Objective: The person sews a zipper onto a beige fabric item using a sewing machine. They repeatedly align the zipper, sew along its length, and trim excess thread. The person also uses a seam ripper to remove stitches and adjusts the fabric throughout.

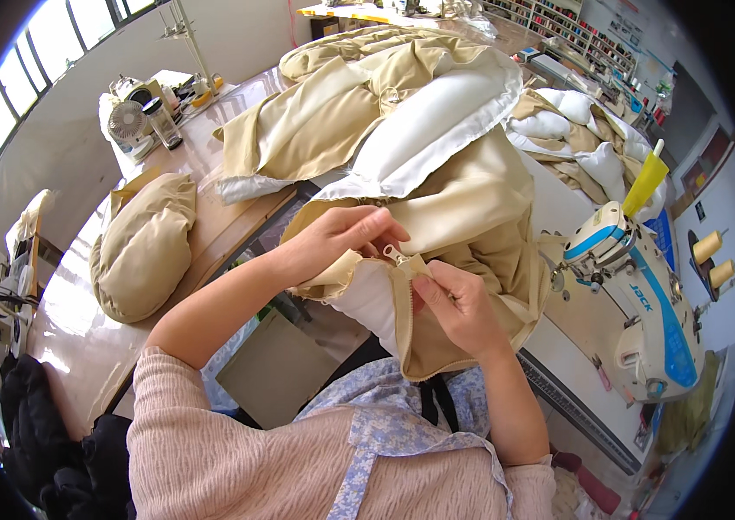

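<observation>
The upper left is occupied by a window [42, 69] divided by dark bars, through which bright daylight is admitted. It is set in a pale wall [155, 65]. Light is reflected in white patches from a glossy tabletop [60, 338] at left. At upper right, shelving [579, 36] is lined with small coloured items; below it, a pale right-hand wall [725, 305] is seen, curved by the lens.

You wear a pale pink top [255, 464] of crinkled fabric with elbow-length sleeves [168, 390]. Your apron [398, 431] has a blue floral print.
</observation>
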The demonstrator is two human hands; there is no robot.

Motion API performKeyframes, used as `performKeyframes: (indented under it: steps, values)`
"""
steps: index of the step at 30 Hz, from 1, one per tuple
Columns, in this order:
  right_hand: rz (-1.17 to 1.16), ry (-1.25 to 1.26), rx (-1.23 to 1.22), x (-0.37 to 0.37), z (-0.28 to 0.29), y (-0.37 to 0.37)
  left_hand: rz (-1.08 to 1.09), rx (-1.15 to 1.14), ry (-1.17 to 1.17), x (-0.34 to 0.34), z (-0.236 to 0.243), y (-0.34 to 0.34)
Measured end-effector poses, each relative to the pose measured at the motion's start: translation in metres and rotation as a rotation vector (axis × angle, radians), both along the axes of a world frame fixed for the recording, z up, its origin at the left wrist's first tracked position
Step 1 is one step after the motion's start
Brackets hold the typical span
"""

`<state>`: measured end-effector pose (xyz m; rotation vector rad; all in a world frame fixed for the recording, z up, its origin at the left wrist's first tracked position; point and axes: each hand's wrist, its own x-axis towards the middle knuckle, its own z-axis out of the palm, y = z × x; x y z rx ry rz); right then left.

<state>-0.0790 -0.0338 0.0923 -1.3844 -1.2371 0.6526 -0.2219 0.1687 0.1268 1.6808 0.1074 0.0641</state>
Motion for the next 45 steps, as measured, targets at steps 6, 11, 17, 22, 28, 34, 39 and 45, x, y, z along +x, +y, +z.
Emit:
performKeyframes:
  steps: [6,11,17,22,28,34,39,45]
  values:
    - [-0.113,-0.054,0.072,-0.008,-0.015,0.006,0.113,0.7,-0.056,-0.016,-0.02,-0.033]
    - [-0.237,-0.587,0.217,-0.009,-0.014,-0.001,0.023,0.208,0.108,-0.007,-0.036,-0.05]
    - [-0.269,-0.21,0.241,-0.011,0.017,0.003,-0.401,0.358,0.248,-0.01,-0.071,-0.065]
    - [-0.753,-0.18,-0.024,0.103,-0.004,-0.057,-0.215,0.618,0.586,-0.045,-0.078,0.004]
    - [-0.657,-0.373,-0.569,0.136,-0.107,-0.028,0.12,0.04,0.469,-0.027,-0.091,0.012]
    - [0.162,-0.672,-0.164,-0.052,-0.102,-0.024,0.325,-0.176,0.4,0.025,-0.084,0.008]
    - [0.022,0.057,-0.101,-0.007,-0.035,-0.064,0.406,-0.083,0.321,-0.051,-0.152,0.011]
    - [-0.558,0.329,-0.141,0.162,-0.021,-0.049,0.244,0.01,0.667,-0.16,-0.17,0.032]
